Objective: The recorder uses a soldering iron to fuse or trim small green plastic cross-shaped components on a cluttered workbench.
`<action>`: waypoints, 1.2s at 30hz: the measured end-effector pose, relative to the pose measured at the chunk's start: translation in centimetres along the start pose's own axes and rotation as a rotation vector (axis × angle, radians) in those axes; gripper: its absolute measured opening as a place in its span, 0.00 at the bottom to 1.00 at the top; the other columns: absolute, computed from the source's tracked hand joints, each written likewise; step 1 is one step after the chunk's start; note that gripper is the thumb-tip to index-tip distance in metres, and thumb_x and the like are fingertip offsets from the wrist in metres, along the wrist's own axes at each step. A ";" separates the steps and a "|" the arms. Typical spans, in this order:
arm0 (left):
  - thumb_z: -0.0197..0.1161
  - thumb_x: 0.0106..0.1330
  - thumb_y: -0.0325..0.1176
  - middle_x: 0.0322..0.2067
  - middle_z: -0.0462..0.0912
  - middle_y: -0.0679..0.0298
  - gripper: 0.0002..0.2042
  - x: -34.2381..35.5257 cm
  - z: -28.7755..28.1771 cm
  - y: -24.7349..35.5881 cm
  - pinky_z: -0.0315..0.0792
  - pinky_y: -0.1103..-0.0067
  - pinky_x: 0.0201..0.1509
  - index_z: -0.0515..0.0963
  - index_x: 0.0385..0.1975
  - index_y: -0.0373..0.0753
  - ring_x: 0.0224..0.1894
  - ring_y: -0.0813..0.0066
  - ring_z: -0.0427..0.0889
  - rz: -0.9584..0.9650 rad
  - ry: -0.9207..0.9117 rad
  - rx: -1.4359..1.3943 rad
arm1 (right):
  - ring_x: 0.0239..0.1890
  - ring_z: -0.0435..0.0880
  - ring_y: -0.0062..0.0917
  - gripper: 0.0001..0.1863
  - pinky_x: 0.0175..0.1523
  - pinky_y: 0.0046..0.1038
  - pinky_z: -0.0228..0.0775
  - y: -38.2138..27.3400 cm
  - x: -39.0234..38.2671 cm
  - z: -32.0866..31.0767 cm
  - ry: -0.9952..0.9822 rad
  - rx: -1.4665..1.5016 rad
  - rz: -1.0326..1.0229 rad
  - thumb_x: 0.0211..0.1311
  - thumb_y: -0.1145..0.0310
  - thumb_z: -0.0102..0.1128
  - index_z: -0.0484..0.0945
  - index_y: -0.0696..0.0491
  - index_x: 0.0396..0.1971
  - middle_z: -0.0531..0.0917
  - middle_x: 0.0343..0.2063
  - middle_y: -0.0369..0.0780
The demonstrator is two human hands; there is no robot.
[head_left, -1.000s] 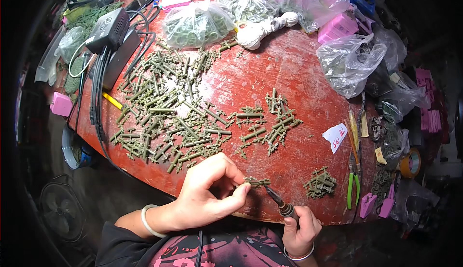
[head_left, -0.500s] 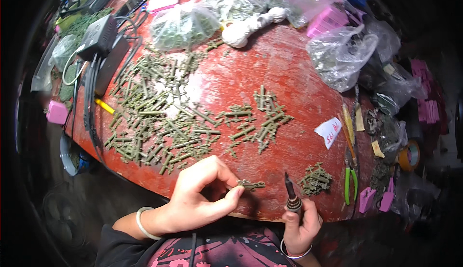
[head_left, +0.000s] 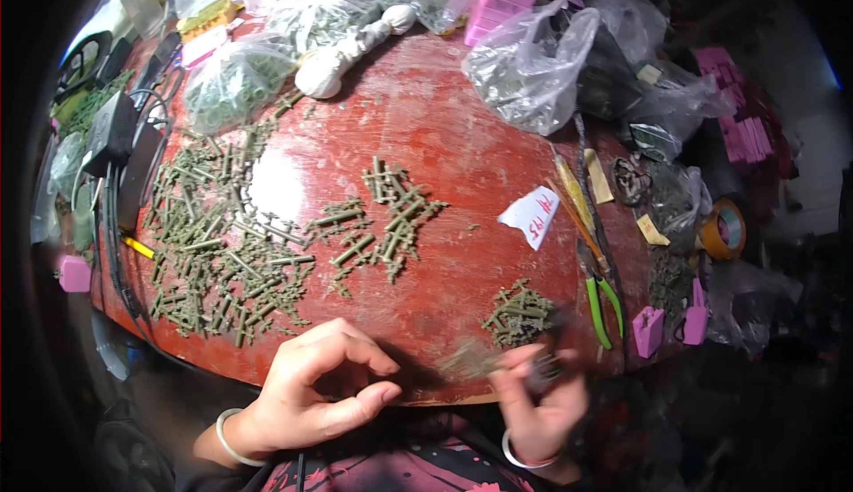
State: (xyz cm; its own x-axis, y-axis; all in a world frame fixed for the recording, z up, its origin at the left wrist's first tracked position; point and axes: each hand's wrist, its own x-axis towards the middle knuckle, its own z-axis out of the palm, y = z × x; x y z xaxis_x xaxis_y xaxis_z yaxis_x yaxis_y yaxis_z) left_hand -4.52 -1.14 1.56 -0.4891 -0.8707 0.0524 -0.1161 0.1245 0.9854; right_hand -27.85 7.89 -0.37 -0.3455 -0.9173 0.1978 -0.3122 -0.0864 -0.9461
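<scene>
My left hand is near the table's front edge, its thumb and fingers curved apart with nothing between them. My right hand, to the right, is closed around a pen-like tool with a dark tip and ribbed collar, resembling a soldering iron; motion smears it. A small green branched piece, also smeared, is at the right thumb and fingertip, seemingly pinched there. Just beyond the right hand lies a small heap of green branched pieces. A looser group of such pieces is farther away, mid-table.
A broad spread of green pieces covers the left of the red table. Cables and a black power box line the left edge. Plastic bags crowd the back. Green-handled pliers, a white paper scrap and orange tape are right.
The green piece has left my left hand's fingers and is at my right fingertips. My left hand has opened a little. The view has shifted, so the table's things appear farther left.
</scene>
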 end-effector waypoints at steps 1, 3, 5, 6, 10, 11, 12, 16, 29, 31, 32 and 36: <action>0.73 0.59 0.23 0.30 0.82 0.63 0.06 -0.1 -0.5 0.0 0.71 0.81 0.31 0.81 0.32 0.34 0.30 0.76 0.79 -0.006 0.012 0.019 | 0.34 0.83 0.20 0.13 0.41 0.24 0.76 0.0 0.2 -0.6 0.083 -0.022 0.087 0.59 0.83 0.69 0.75 0.58 0.40 0.85 0.36 0.41; 0.71 0.57 0.22 0.31 0.81 0.62 0.06 -0.3 -1.7 0.3 0.71 0.79 0.35 0.81 0.31 0.34 0.32 0.72 0.79 0.020 0.035 0.194 | 0.38 0.82 0.21 0.11 0.47 0.24 0.74 0.0 1.2 -1.5 0.196 -0.131 0.062 0.61 0.85 0.65 0.73 0.57 0.39 0.83 0.37 0.40; 0.72 0.56 0.21 0.31 0.80 0.61 0.07 -0.4 -2.3 0.7 0.71 0.78 0.33 0.80 0.32 0.34 0.30 0.72 0.78 -0.016 0.101 0.303 | 0.40 0.80 0.21 0.11 0.49 0.24 0.72 0.0 1.5 -2.2 0.225 -0.118 0.123 0.62 0.85 0.64 0.73 0.57 0.38 0.82 0.37 0.40; 0.71 0.56 0.19 0.31 0.80 0.61 0.08 -0.1 -2.1 0.3 0.71 0.77 0.33 0.80 0.32 0.34 0.29 0.70 0.77 0.075 0.217 0.462 | 0.40 0.80 0.21 0.10 0.50 0.25 0.72 0.3 1.2 -2.7 0.222 -0.126 0.130 0.62 0.85 0.64 0.73 0.58 0.38 0.82 0.37 0.40; 0.71 0.52 0.16 0.32 0.78 0.59 0.11 0.1 -3.1 -0.9 0.72 0.73 0.34 0.79 0.33 0.36 0.32 0.64 0.77 0.175 0.396 0.775 | 0.39 0.78 0.20 0.09 0.49 0.24 0.71 0.5 1.1 -2.4 0.200 -0.150 0.095 0.64 0.84 0.62 0.73 0.59 0.40 0.80 0.37 0.40; 0.72 0.51 0.16 0.33 0.78 0.59 0.12 0.1 -3.3 -1.1 0.73 0.72 0.36 0.79 0.33 0.36 0.34 0.62 0.77 0.214 0.407 0.819 | 0.39 0.77 0.20 0.09 0.48 0.23 0.70 0.4 1.1 -2.1 0.205 -0.154 0.083 0.64 0.84 0.61 0.73 0.60 0.40 0.80 0.37 0.39; 0.71 0.50 0.17 0.35 0.79 0.60 0.14 0.1 -3.3 -1.4 0.72 0.70 0.43 0.80 0.36 0.37 0.39 0.60 0.77 0.197 0.396 0.827 | 0.39 0.77 0.20 0.09 0.48 0.23 0.70 0.5 1.3 -1.9 0.198 -0.150 0.080 0.64 0.84 0.61 0.73 0.60 0.40 0.80 0.37 0.39; 0.69 0.52 0.20 0.45 0.78 0.60 0.20 1.3 -3.0 -1.3 0.69 0.66 0.54 0.81 0.48 0.40 0.47 0.57 0.74 0.191 0.279 0.908 | 0.39 0.77 0.20 0.08 0.48 0.23 0.70 0.9 1.5 -1.9 0.205 -0.205 0.066 0.65 0.84 0.60 0.73 0.61 0.41 0.79 0.37 0.38; 0.63 0.51 0.26 0.56 0.72 0.57 0.26 0.4 -2.0 -2.2 0.65 0.60 0.60 0.80 0.56 0.45 0.54 0.56 0.72 0.209 0.096 1.010 | 0.41 0.75 0.21 0.16 0.49 0.23 0.69 0.9 -0.4 -1.2 0.249 -0.420 -0.093 0.66 0.87 0.58 0.69 0.64 0.51 0.75 0.40 0.39; 0.64 0.52 0.26 0.57 0.72 0.58 0.26 0.3 -2.1 -2.1 0.64 0.60 0.59 0.80 0.55 0.47 0.54 0.56 0.71 0.220 0.090 1.017 | 0.38 0.73 0.20 0.13 0.44 0.21 0.68 -0.2 -0.8 -0.2 0.227 -0.366 -0.009 0.64 0.86 0.61 0.69 0.62 0.44 0.73 0.37 0.38; 0.64 0.53 0.25 0.58 0.72 0.58 0.26 0.2 -2.2 -2.0 0.64 0.61 0.59 0.80 0.55 0.49 0.54 0.57 0.71 0.233 0.085 1.024 | 0.37 0.73 0.18 0.13 0.43 0.20 0.67 -0.2 -0.9 0.1 0.178 -0.362 -0.024 0.63 0.85 0.62 0.69 0.60 0.43 0.74 0.37 0.37; 0.66 0.50 0.20 0.55 0.75 0.62 0.28 -0.4 -2.0 -2.2 0.65 0.66 0.57 0.84 0.53 0.54 0.54 0.61 0.70 0.259 0.113 0.983 | 0.30 0.70 0.09 0.15 0.36 0.13 0.61 -0.1 -1.1 0.9 0.018 -0.352 0.006 0.60 0.83 0.67 0.71 0.58 0.43 0.75 0.33 0.31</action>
State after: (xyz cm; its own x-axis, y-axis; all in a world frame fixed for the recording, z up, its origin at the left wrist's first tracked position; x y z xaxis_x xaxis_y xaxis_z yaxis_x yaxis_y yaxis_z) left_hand -2.33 -1.97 -0.31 -0.5212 -0.7951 0.3101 -0.7010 0.6061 0.3758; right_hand -26.63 8.57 -0.73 -0.3625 -0.9103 0.1999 -0.5954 0.0611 -0.8011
